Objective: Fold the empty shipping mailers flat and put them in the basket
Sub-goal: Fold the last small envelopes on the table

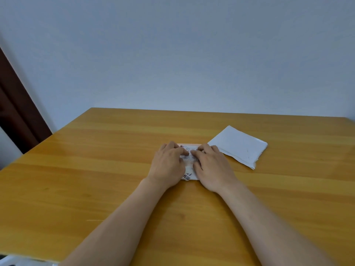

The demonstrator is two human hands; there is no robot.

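Head view: two mailers, two hands, one table. First mailer, labelled mailer [189, 150], lies folded small and flat on the wooden table [96, 169] near centre, mostly hidden under both hands. It is white, thin plastic-looking, with a printed label [187, 176] showing black digits and a small square code. Left hand [168, 166] is palm down on its left half, fingers slightly bent, pressing and not wrapped round anything. Right hand [211, 167] does the same on its right half, with the fingertips of the two hands nearly meeting over the label. Second mailer, plain white mailer [239, 145], sits just beside the right hand's knuckles, folded into a flat rectangle turned diagonally, layered edges showing at its near right corner, surface faintly creased. Table is a smooth, glossy, honey-coloured wood with plank grain. Pale blue-grey wall [172, 54] behind; dark brown door frame [15, 112] far left.
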